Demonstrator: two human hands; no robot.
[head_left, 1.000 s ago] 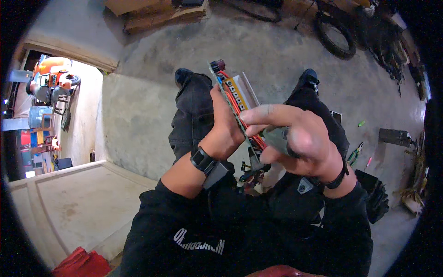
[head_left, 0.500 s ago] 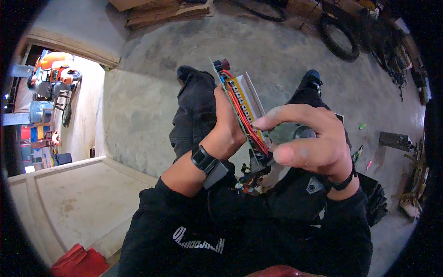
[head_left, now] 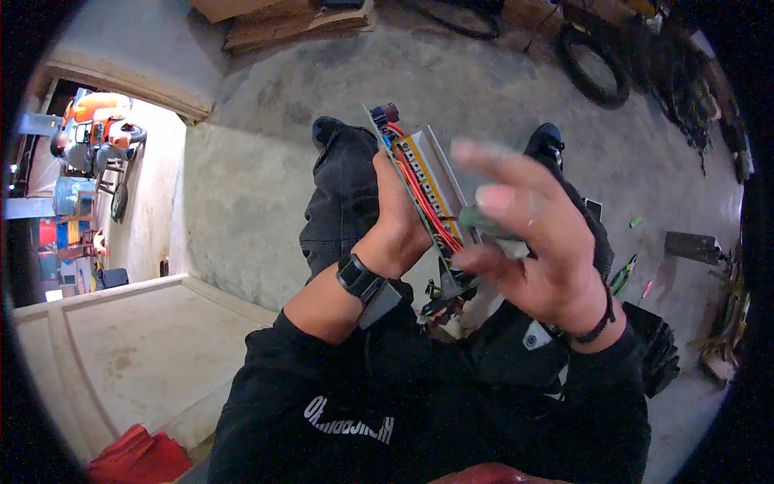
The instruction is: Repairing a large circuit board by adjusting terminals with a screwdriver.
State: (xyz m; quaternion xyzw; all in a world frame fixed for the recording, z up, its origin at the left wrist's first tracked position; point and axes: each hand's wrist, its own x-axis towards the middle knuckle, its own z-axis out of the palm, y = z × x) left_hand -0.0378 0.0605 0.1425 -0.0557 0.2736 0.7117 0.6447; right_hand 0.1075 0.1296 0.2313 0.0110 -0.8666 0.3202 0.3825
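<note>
My left hand [head_left: 397, 206] grips a circuit board [head_left: 377, 121] from its left side, holding it on edge above my lap. Red wires [head_left: 418, 192] run along the board beside a yellow strip [head_left: 427, 181] with a row of dark screw holes or terminals, and a pale metal plate [head_left: 446, 165] stands along its right side. In my right hand [head_left: 544, 238] is a screwdriver with a green handle [head_left: 482, 220], its shaft pointing at the strip's lower end. The right fingers are smeared by motion and partly hide the handle. Whether the tip touches a screw cannot be made out.
Loose parts and wires [head_left: 445, 310] sit below the board by my lap. Pliers [head_left: 623, 274], a pink pen-like item [head_left: 647, 288] and a dark box [head_left: 692, 248] lie on the floor at right. A tyre [head_left: 593, 68] lies far right; a pale wooden panel [head_left: 153, 339] is at left.
My right fingers have lifted and spread around the screwdriver handle, with the index finger moving up and away. The left hand and board stay nearly still.
</note>
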